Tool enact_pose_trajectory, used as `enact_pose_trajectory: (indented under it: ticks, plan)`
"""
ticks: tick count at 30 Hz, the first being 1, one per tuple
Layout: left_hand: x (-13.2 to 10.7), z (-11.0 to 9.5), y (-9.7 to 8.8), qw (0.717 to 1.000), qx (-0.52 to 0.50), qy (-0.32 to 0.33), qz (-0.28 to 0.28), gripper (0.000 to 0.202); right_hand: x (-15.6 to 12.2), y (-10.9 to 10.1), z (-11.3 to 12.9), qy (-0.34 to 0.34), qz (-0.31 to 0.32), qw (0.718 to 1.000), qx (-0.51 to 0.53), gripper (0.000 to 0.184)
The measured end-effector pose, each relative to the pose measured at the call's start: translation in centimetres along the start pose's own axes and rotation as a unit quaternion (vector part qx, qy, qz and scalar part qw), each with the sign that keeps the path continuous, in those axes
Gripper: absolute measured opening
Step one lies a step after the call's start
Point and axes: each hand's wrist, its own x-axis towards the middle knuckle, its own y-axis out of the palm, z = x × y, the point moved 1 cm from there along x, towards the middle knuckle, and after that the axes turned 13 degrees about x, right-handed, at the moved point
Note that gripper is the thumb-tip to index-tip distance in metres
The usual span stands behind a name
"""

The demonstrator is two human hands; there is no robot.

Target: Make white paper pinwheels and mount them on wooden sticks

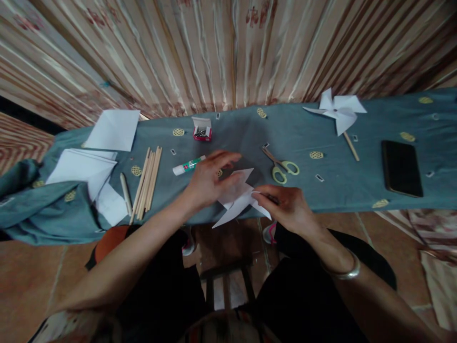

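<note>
A white paper piece [238, 199], cut and partly folded into pointed flaps, lies at the near edge of the blue cloth-covered table [357, 181]. My left hand [210, 178] rests on it from the left, fingers curved over the paper's top and holding it down. My right hand [287, 206] pinches the paper's right point with closed fingers, and something thin and dark shows in those fingers. A glue stick [188, 166] lies just left of my left hand. Green-handled scissors [282, 167] lie just beyond my right hand.
A finished white pinwheel on a stick [339, 114] lies at the back right. A black phone [402, 167] sits at the right. A bundle of wooden sticks [147, 183], a pencil [125, 193], white paper sheets [89, 166] and a small box of pins [202, 129] lie to the left.
</note>
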Motion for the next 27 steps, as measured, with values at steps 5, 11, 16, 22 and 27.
enact_pose_trajectory:
  ticks: [5, 11, 16, 22, 27]
  plan:
    - [-6.6, 0.1, 1.2, 0.986, 0.127, 0.094, 0.050, 0.051, 0.2, -0.1, 0.5, -0.018, 0.000, 1.000, -0.014, 0.022]
    - [-8.1, 0.9, 2.8, 0.947, 0.267, 0.156, 0.087, 0.016, -0.5, 0.2, -0.1, -0.033, 0.019, 0.999, -0.025, 0.019]
    - [-5.0, 1.4, 2.5, 0.921, 0.314, 0.218, 0.075, 0.020, -1.1, -0.7, -0.3, -0.058, 0.041, 0.996, -0.051, 0.019]
    - [-4.7, 1.7, 2.2, 0.906, 0.345, 0.232, 0.076, 0.017, -1.0, -0.5, -0.5, -0.123, 0.051, 0.990, -0.052, 0.017]
    - [-6.5, 1.4, 3.0, 0.931, 0.282, 0.222, 0.063, 0.022, -0.5, 0.3, -0.4, -0.138, 0.051, 0.988, -0.050, 0.018]
